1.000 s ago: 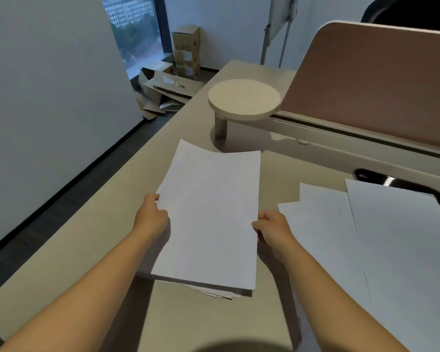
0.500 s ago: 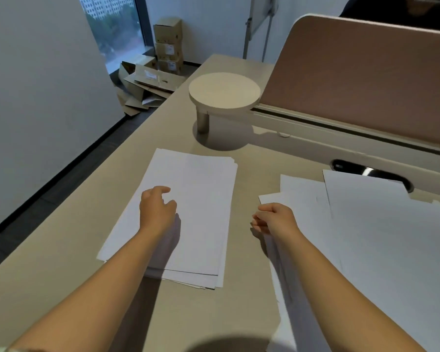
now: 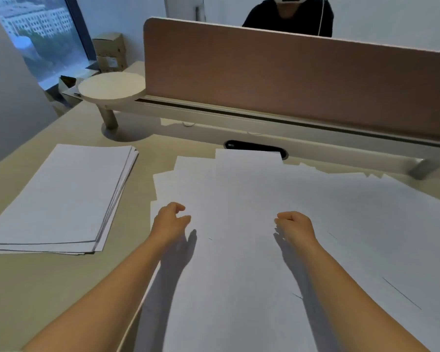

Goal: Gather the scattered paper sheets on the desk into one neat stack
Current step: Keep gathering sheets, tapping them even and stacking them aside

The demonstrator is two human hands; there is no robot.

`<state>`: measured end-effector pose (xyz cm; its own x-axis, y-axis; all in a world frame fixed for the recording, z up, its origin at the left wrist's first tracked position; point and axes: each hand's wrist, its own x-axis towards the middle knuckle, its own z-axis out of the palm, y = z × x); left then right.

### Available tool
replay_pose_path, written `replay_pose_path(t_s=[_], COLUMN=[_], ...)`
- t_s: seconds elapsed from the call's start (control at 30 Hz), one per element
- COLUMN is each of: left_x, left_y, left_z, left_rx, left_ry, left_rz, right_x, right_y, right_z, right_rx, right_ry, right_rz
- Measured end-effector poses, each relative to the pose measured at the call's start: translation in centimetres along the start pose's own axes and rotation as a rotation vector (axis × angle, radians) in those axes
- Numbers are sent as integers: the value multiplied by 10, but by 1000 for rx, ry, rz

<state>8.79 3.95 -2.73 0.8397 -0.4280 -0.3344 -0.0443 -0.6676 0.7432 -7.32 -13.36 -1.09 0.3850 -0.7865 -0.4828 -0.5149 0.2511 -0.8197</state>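
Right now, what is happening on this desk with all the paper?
A person is gathering loose paper into one pile. A fairly neat stack lies on the left of the desk, with no hand on it. Both hands are over the scattered sheets that cover the middle and right of the desk. The left hand and the right hand have loosely curled fingers and hold nothing. The loose sheets overlap at different angles, so most of the job is not yet done.

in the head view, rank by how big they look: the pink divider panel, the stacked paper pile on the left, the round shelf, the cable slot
1. pink divider panel, the largest.
2. stacked paper pile; it lies nearer the camera, so it looks bigger than it is.
3. round shelf.
4. cable slot, partly covered by loose sheets.
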Motion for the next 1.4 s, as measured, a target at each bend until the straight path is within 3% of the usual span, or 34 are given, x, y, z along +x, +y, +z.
replay_pose_path(t_s=[0.27, 0.43, 0.6, 0.8, 1.07, 1.2, 1.33, 1.4], left_x=[-5, 15, 29, 47, 52, 52, 46, 41], left_y=[17, 26, 32, 29, 20, 11, 1, -3], left_z=[53, 66, 74, 77, 50, 20, 8, 10], left_rx=[-40, -203, -190, -102, 135, 262, 351, 256], left_ry=[-57, -61, -51, -17, 7, -48, -261, -353], left_rz=[-60, -143, -165, -115, -11, -6, -73, -98], right_x=[30, 47, 58, 66, 68, 59, 47, 41], right_y=[51, 58, 59, 62, 56, 48, 43, 41], right_z=[-60, -58, -57, -60, -67, -51, -36, -26], right_rx=[-115, 122, 156, -44, -98, -82, -124, -98], right_ry=[249, 150, 105, 84, 183, 160, 123, 76], right_rz=[73, 101, 120, 93, 42, 72, 96, 82])
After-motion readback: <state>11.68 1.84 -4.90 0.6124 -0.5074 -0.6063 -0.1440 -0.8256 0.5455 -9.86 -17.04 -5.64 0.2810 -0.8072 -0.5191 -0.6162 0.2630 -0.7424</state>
